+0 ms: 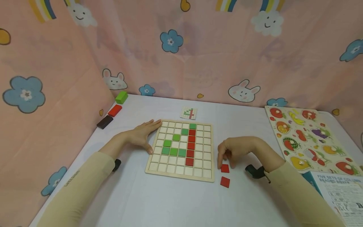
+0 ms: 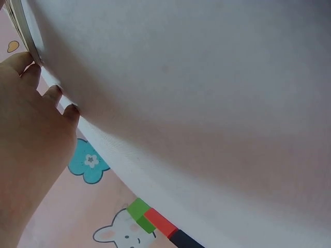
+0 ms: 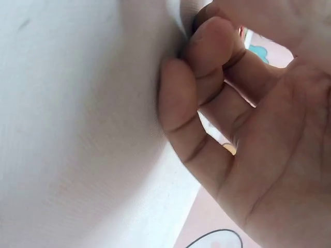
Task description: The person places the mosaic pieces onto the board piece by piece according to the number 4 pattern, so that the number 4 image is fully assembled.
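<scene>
My left hand (image 1: 141, 135) is spread at the left side of a square wooden grid board (image 1: 153, 172), fingers on its upper left edge and thumb lower down. Green tiles (image 1: 174, 151) and a column of red tiles (image 1: 190, 161) lie on the board, forming a figure 4 among bare cells. To the right of the board, my right hand (image 1: 236, 149) reaches down to the table with bent fingers. Its index fingertip is at the left edge of a loose red tile (image 1: 225, 168), and its thumb tip is just right of it. A second red tile (image 1: 225, 182) lies nearer me.
A small card (image 1: 188, 113) with a matching grid picture lies behind the board. Green (image 1: 121, 97), red (image 1: 114, 110) and black (image 1: 105, 122) blocks line the left table edge. At the right are a fruit puzzle board (image 1: 309, 138) and a printed box (image 1: 337, 192).
</scene>
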{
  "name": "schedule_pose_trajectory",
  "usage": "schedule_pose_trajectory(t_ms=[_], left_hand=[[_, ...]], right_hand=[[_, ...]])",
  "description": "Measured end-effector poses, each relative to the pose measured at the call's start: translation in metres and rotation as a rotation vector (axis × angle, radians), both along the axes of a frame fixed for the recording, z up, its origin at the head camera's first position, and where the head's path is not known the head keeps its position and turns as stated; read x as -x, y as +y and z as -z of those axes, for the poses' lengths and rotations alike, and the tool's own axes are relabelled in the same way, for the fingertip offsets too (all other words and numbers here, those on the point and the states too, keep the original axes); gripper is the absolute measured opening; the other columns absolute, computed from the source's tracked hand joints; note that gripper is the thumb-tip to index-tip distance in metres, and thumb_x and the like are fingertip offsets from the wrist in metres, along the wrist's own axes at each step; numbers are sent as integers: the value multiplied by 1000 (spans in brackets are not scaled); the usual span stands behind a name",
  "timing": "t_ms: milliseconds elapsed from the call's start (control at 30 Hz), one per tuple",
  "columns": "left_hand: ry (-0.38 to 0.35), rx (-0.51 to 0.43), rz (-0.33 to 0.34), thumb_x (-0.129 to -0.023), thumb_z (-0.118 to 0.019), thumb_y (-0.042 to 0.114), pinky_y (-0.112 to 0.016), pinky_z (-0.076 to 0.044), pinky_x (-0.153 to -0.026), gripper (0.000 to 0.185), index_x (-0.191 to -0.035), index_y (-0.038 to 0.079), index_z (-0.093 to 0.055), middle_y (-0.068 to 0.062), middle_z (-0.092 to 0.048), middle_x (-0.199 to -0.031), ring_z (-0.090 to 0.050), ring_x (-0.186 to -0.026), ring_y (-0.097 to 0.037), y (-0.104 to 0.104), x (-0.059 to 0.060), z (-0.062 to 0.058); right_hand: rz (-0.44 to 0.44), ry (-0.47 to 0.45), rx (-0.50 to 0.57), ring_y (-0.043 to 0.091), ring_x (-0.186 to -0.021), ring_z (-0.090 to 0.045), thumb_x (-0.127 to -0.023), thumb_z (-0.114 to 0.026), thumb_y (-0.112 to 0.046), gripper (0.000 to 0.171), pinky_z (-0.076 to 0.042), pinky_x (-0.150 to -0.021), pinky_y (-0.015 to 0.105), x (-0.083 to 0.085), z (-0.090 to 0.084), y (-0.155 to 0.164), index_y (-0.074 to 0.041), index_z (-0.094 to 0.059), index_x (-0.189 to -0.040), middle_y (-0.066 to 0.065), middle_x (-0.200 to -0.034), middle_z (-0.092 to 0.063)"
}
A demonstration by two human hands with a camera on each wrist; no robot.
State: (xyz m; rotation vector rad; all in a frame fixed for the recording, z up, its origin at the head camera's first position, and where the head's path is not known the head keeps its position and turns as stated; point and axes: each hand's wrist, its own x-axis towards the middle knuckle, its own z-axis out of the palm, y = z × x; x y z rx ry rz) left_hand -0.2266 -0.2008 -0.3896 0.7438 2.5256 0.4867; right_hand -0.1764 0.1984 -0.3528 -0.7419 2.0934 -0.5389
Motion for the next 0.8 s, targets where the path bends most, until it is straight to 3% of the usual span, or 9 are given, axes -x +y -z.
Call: schedule_pose_trajectory(t_ms=[367,667,800], left_hand=[[-1,0,-6,-61,-89,48,-60,-6,-126,132,-160,15,-9,0,-2,-170,3,-158,-34,-1,0,0],[-2,-1,-10,-60,-90,46,-59,-5,-127,132,-160,16,-9,1,-2,-170,3,-158,-33,-2,0,1],[-1,-2,-7,-61,-90,45,-59,-5,-127,131,-160,15,-10,0,-2,-170,3,-158,-33,-1,0,0]], right_hand=[[15,117,-120,12,-72,-51,-70,-87,-7,27,-42,-60,23,-6,2,-11,-29,-72,-75,-1,-75,-57],[21,118,-102,10,-68,-53,-72,-83,-4,22,-47,-63,25,-5,0,-12,-20,-67,-70,-6,-69,-61],[26,99,11,10,-70,-55,-78,-79,-8,16,-48,-65,24,-3,-2,-14,-20,-69,-77,-7,-73,-66]])
